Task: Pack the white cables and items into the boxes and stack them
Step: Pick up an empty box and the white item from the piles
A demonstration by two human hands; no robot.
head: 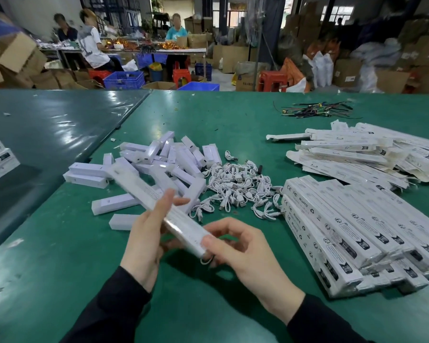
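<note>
Head view, hands: both hands hold one long white box (181, 226) above the green table (60, 243), close to the camera.
Left hand (146, 241): fingers and thumb are curled around the middle part of the box.
Right hand (235, 246): thumb and fingers pinch the near end of the box; a small loop of white cable (206, 261) shows under this end, so I judge the cable is going in or the flap is being closed. I cannot tell which one.
Done: many printed boxes lie in a stack (352, 233) at the right, side by side and in layers. I judge these are packed and closed.
Left to do, items: a heap of white items (159, 167) lies behind the hands, not yet in boxes.
Left to do, cables: a heap of small cables (238, 191) lies between the items and the stack.
Left to do, flat boxes: a pile of flat boxes (362, 154) waits far right, behind the stack.
Progress: I judge the work is about in the middle; much is stacked, but many items and cables are loose.
Other: some coloured wires (315, 111) lie at the far edge of the table, well apart from the work.
</note>
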